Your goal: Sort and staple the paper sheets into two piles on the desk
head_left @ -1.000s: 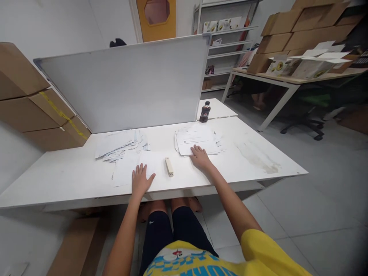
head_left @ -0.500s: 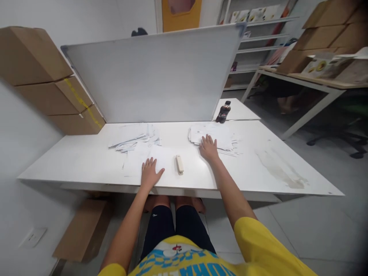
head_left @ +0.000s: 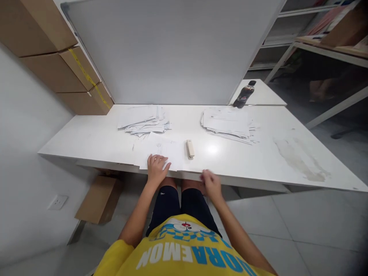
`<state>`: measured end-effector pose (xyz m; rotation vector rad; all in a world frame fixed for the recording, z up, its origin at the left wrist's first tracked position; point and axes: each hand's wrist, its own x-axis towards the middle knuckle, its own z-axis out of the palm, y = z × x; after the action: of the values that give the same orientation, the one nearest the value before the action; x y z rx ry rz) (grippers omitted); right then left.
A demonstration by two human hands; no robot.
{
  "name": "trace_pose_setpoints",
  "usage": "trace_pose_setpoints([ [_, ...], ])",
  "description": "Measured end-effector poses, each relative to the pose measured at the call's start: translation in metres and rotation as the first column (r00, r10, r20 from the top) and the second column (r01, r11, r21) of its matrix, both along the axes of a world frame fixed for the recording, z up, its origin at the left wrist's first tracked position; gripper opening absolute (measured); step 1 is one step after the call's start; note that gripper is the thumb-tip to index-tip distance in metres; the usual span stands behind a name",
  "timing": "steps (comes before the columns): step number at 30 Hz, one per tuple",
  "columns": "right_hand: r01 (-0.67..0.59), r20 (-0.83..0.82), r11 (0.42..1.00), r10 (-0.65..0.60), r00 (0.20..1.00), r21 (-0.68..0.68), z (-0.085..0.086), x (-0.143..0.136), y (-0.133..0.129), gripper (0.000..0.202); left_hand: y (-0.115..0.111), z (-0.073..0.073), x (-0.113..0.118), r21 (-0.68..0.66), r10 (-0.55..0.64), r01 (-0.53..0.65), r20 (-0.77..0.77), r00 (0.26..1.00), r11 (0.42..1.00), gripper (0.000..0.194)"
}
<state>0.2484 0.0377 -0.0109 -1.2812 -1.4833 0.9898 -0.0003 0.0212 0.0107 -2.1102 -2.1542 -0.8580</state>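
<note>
My left hand (head_left: 156, 168) rests with fingers apart on loose white sheets (head_left: 169, 150) at the table's front edge. Just past that edge, my right hand (head_left: 211, 181) is closed and slightly blurred; anything inside it is too small or hidden to make out. A cream stapler (head_left: 190, 149) lies between the sheets and the bright spot on the tabletop. Behind the sheets sits an untidy paper pile (head_left: 143, 119), and a second pile (head_left: 227, 123) lies at the right.
The white table (head_left: 83, 134) has a greyish smear on its right side. A whiteboard (head_left: 172, 53) stands along the back, with a dark bottle (head_left: 244, 94) at its right end. Cardboard boxes (head_left: 83, 102) are stacked at the left.
My right hand has left the right pile, come back to the front edge and closed. My left hand stays on the loose sheets. The view has tilted down.
</note>
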Motion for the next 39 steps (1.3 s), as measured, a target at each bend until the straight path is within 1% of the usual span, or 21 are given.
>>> trace_pose_setpoints([
  [1, -0.104, -0.088, 0.986, 0.093, 0.992, -0.13, -0.004, -0.011, -0.017, 0.049, -0.006, -0.001, -0.002, 0.02, 0.047, -0.048, 0.004, 0.999, 0.999, 0.034],
  [2, -0.18, -0.184, 0.954, 0.138, 0.973, -0.24, -0.007, -0.021, -0.029, 0.05, -0.011, -0.003, -0.005, 0.025, 0.079, -0.079, 0.008, 0.997, 0.997, 0.038],
  [3, -0.237, -0.275, 0.916, 0.149, 0.95, -0.323, -0.008, -0.029, -0.037, 0.05, -0.016, -0.004, -0.008, 0.012, 0.077, -0.077, 0.012, 0.997, 0.997, 0.041],
  [4, -0.271, -0.362, 0.883, 0.127, 0.923, -0.382, -0.009, -0.037, -0.041, 0.051, -0.02, -0.005, -0.011, -0.016, 0.038, -0.038, 0.017, 0.999, 0.999, 0.044],
  [6, -0.314, -0.495, 0.837, 0.061, 0.867, -0.447, -0.006, -0.047, -0.039, 0.051, -0.028, -0.006, -0.017, -0.076, -0.088, 0.091, 0.048, 0.995, 0.993, 0.04],
  [7, -0.329, -0.54, 0.825, 0.035, 0.841, -0.459, -0.004, -0.05, -0.035, 0.049, -0.031, -0.006, -0.019, -0.096, -0.143, 0.15, 0.072, 0.987, 0.984, 0.036],
  [9, -0.322, -0.587, 0.817, -0.025, 0.809, -0.478, -0.001, -0.054, -0.026, 0.046, -0.035, -0.005, -0.023, -0.11, -0.215, 0.228, 0.121, 0.969, 0.967, 0.033],
  [11, -0.268, -0.577, 0.818, -0.092, 0.811, -0.508, 0.001, -0.057, -0.02, 0.042, -0.035, -0.004, -0.026, -0.11, -0.246, 0.262, 0.143, 0.959, 0.959, 0.034],
  [12, -0.242, -0.566, 0.819, -0.119, 0.815, -0.52, 0.001, -0.058, -0.019, 0.04, -0.033, -0.004, -0.027, -0.108, -0.235, 0.25, 0.138, 0.962, 0.962, 0.035],
  [13, -0.22, -0.558, 0.821, -0.138, 0.819, -0.527, 0.001, -0.059, -0.019, 0.039, -0.031, -0.004, -0.028, -0.108, -0.198, 0.212, 0.125, 0.972, 0.971, 0.036],
  [15, -0.2, -0.547, 0.828, -0.147, 0.824, -0.523, 0.001, -0.062, -0.023, 0.036, -0.025, -0.005, -0.031, -0.112, -0.065, 0.075, 0.094, 0.993, 0.991, 0.042],
  [17, -0.177, -0.531, 0.837, -0.152, 0.833, -0.517, 0.001, -0.063, -0.027, 0.034, -0.018, -0.005, -0.035, -0.121, 0.058, -0.049, 0.077, 0.995, 0.991, 0.055],
  [18, -0.165, -0.521, 0.84, -0.156, 0.84, -0.517, 0.001, -0.064, -0.029, 0.034, -0.015, -0.005, -0.038, -0.13, 0.085, -0.074, 0.079, 0.993, 0.989, 0.061],
  [20, -0.146, -0.506, 0.843, -0.164, 0.847, -0.518, 0.001, -0.064, -0.031, 0.034, -0.012, -0.004, -0.044, -0.151, 0.076, -0.06, 0.101, 0.992, 0.987, 0.065],
  [23, -0.123, -0.504, 0.85, -0.182, 0.845, -0.512, -0.001, -0.065, -0.029, 0.036, -0.012, 0.001, -0.056, -0.182, 0.026, 0.003, 0.158, 0.987, 0.983, 0.054],
  [25, -0.084, -0.492, 0.848, -0.221, 0.842, -0.524, -0.003, -0.066, -0.027, 0.036, -0.015, 0.005, -0.062, -0.2, 0.001, 0.04, 0.202, 0.979, 0.979, 0.046],
  [28, -0.026, -0.477, 0.843, -0.277, 0.834, -0.537, -0.005, -0.069, -0.026, 0.04, -0.019, 0.01, -0.068, -0.213, -0.02, 0.078, 0.263, 0.965, 0.974, 0.044],
  [30, 0.018, -0.455, 0.853, -0.296, 0.84, -0.522, -0.005, -0.071, -0.028, 0.042, -0.02, 0.01, -0.069, -0.207, -0.033, 0.091, 0.266, 0.963, 0.974, 0.045],
  [32, 0.065, -0.407, 0.865, -0.3, 0.863, -0.498, -0.004, -0.072, -0.03, 0.043, -0.019, 0.007, -0.068, -0.193, -0.037, 0.08, 0.217, 0.976, 0.978, 0.048],
  [35, 0.109, -0.326, 0.874, -0.289, 0.9, -0.474, -0.003, -0.071, -0.032, 0.041, -0.016, 0.001, -0.063, -0.193, 0.009, 0.009, 0.089, 0.996, 0.981, 0.058],
  [39, 0.106, -0.313, 0.878, -0.276, 0.909, -0.466, -0.005, -0.069, -0.035, 0.04, -0.012, -0.002, -0.058, -0.234, 0.08, -0.083, -0.025, 0.997, 0.969, 0.063],
])
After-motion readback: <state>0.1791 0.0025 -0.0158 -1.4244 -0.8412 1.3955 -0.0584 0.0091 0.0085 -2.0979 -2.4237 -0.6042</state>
